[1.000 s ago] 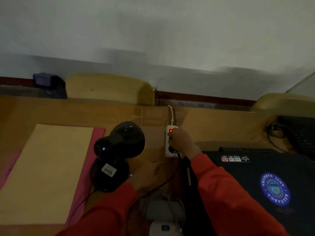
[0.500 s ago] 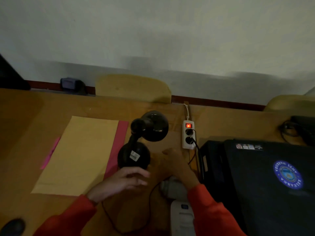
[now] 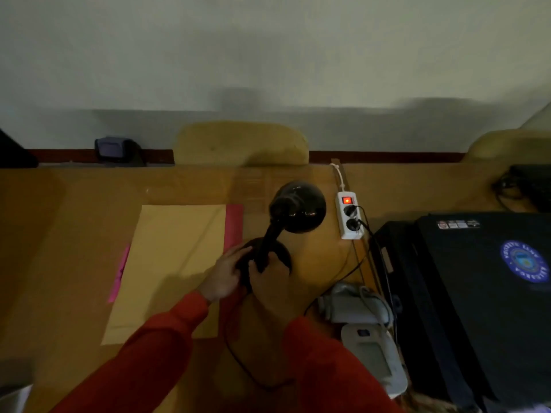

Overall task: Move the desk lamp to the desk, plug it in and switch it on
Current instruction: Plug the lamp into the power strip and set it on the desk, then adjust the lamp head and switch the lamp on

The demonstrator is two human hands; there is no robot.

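A black desk lamp stands on the wooden desk, shade unlit and facing away. My left hand rests against the left side of its round base, fingers spread on it. My right hand wraps the base at the foot of the lamp's neck. Its black cord loops across the desk near me. A white power strip lies right of the shade, its red switch glowing, with two black plugs in its sockets.
A tan envelope on a pink folder lies left of the lamp. A large black case with a blue round emblem fills the right. White devices sit by its near-left side. Chair backs rise behind the desk.
My right hand left the power strip and came to the lamp's base. My left hand moved up onto the base too. The strip's red switch now shows lit.
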